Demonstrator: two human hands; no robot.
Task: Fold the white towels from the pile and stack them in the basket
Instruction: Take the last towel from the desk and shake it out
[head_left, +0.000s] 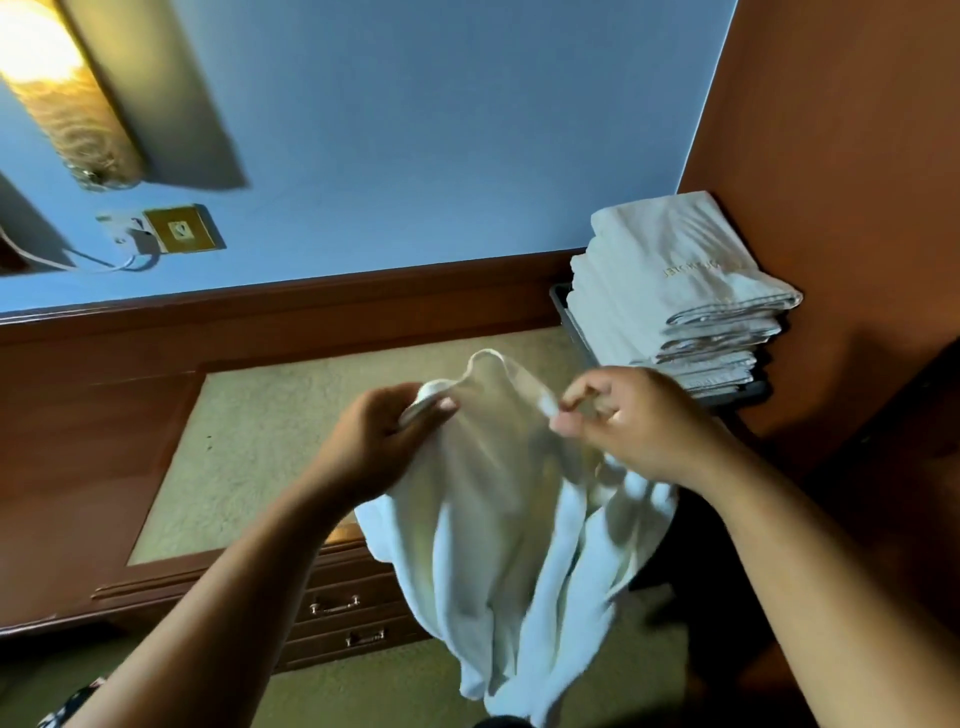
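We hold one limp white terry towel (509, 545) in the air above the front edge of the brown wooden worktop with its beige inset (249, 467). Its lower part hangs in loose vertical folds in front of the drawers with metal handles (335, 605). Our left hand (400, 431) has its fingers curled round a bunched bit of the top hem. Our right hand (639, 421) pinches the same hem between thumb and fingertips.

The two grips sit close together, so the hem arches up between them and the cloth sags — we judge this to be the spreading step before the first fold. To do it well, we should slide each hand outward along the hem to a true corner. Then we pull the edge taut and level, let the wrinkles drop out, and bring corner to corner.

The tall stack of folded white towels (675, 291) sits in the dark basket (560, 312) at the far right, already well above its rim — so this one needs the same footprint and a square landing. The unfolded pile is out of view.
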